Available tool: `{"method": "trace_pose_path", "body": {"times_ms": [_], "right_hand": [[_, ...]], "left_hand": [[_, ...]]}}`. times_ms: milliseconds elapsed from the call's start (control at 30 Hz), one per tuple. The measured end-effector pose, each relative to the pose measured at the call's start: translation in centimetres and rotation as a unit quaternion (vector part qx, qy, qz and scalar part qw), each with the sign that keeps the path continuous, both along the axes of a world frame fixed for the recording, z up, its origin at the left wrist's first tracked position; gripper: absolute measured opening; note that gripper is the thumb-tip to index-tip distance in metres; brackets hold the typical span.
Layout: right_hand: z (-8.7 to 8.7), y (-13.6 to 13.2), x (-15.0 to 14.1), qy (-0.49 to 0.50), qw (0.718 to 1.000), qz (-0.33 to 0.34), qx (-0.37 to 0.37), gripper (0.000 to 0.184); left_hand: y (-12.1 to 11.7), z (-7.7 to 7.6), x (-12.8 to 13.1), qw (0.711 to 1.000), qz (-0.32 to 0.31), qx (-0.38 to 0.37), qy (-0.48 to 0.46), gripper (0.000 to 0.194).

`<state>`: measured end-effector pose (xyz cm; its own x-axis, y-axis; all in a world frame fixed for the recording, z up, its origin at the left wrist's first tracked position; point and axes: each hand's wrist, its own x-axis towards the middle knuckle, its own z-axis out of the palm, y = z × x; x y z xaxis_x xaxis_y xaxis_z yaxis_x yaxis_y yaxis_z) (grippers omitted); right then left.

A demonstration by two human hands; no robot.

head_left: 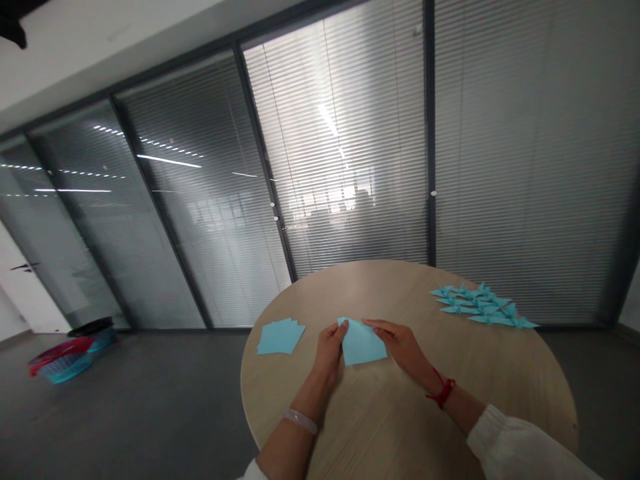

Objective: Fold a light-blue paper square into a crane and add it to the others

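Your left hand [329,348] is closed on the left edge of a folded light-blue paper sheet [362,344]; your right hand [395,343] lies along its top edge, grip unclear. The sheet sits between them on a round pale-wood table [395,283], a stack of light-blue paper squares [281,337] to the left, folded light-blue paper cranes [479,307] to the right.

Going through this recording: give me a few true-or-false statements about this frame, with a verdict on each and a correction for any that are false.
1. The left hand and right hand both touch one light blue paper sheet. True.
2. A red cord circles the left wrist. False: it circles the right wrist.
3. The stack of blue paper squares lies right of the hands. False: it lies left of them.
4. Folded origami cranes lie on the round wooden table. True.
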<state>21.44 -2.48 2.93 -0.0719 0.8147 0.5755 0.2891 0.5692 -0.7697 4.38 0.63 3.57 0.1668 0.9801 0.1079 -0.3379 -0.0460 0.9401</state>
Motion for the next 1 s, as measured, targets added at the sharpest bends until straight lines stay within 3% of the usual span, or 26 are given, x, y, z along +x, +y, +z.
{"method": "trace_pose_path", "body": {"times_ms": [267, 467, 600, 833, 900, 1000], "right_hand": [[-0.3, -0.1, 0.2, -0.119, 0.988, 0.031, 0.091, 0.034], [-1.0, 0.5, 0.4, -0.159, 0.982, 0.028, 0.099, 0.036], [-1.3, 0.8, 0.4, -0.177, 0.979, 0.041, 0.097, 0.036], [-0.1, -0.2, 0.0, -0.171, 0.979, 0.046, 0.097, 0.036], [0.3, -0.4, -0.1, -0.133, 0.987, 0.056, 0.071, 0.036], [0.1, -0.1, 0.0, -0.048, 0.996, 0.063, -0.037, 0.038]], "left_hand": [[-0.3, 0.4, -0.3, 0.999, -0.007, -0.028, -0.021, 0.032], [-0.3, 0.6, -0.4, 0.999, -0.021, -0.023, -0.04, 0.029], [-0.5, 0.8, -0.3, 1.0, -0.013, -0.026, -0.002, 0.033], [0.0, 0.3, -0.5, 0.999, 0.018, -0.02, 0.037, 0.04], [0.2, 0.2, -0.5, 0.998, 0.025, -0.016, 0.052, 0.04], [0.2, 0.1, -0.4, 0.996, 0.02, -0.002, 0.081, 0.039]]}}
